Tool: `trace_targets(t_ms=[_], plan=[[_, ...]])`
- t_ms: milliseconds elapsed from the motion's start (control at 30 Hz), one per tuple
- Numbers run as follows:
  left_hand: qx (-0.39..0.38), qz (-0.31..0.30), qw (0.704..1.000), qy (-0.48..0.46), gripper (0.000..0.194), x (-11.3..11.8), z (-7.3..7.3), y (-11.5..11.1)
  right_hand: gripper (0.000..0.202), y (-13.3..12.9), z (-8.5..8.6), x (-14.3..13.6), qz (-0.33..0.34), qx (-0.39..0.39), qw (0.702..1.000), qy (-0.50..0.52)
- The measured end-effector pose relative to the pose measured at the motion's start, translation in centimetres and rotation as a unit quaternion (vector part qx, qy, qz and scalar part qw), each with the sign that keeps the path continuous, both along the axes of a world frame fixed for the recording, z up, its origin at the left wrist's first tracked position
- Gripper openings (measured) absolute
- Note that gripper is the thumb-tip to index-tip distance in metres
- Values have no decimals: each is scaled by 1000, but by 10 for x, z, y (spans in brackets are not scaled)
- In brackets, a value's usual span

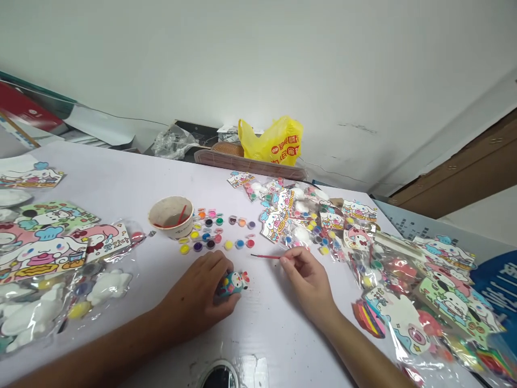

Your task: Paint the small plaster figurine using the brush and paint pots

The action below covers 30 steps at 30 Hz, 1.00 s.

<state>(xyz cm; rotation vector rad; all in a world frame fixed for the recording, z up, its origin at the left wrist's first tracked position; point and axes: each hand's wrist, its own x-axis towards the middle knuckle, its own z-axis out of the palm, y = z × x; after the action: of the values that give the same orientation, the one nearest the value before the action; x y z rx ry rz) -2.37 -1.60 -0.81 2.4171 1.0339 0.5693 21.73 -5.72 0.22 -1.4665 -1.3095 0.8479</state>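
Note:
A small painted figurine (231, 284), mostly teal with a white face and a red bow, lies on the white table under my left hand (210, 280). The fingers of that hand wrap around its body. My right hand (304, 272) pinches a thin red paintbrush (267, 257), its dark tip pointing left toward the figurine but apart from it. Just beyond both hands sit small open paint pots (210, 244) in several colours. Left of the pots stands a paper cup (171, 217) of murky water with red brush handles in it.
Bagged figurine kits with cartoon cards (44, 248) cover the left side; more kits (404, 291) fill the right. A painted rainbow-striped piece (368, 319) lies beside my right forearm. A yellow plastic bag (274, 141) stands at the back edge. Near the front is a round dark object (220, 376).

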Motion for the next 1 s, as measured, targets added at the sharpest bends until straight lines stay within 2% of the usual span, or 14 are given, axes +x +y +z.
trace_targets(t_ms=[133,233,300,433,667,1000], plan=[[-19,-2,1000,7,17,0,1,0,18,37,23,-1,7,60,994,-92],[-26,-7,1000,7,16,1,3,-1,13,66,38,-2,41,70,983,-162],[-26,-7,1000,6,16,2,4,-2,11,79,41,-4,58,62,978,-188],[-37,-7,999,16,19,3,6,-2,10,90,32,-9,58,61,972,-218],[-54,-6,998,18,18,4,6,0,11,90,16,-12,60,54,971,-227],[-64,-6,998,24,18,3,6,-1,19,94,10,-9,41,-21,997,-55]])
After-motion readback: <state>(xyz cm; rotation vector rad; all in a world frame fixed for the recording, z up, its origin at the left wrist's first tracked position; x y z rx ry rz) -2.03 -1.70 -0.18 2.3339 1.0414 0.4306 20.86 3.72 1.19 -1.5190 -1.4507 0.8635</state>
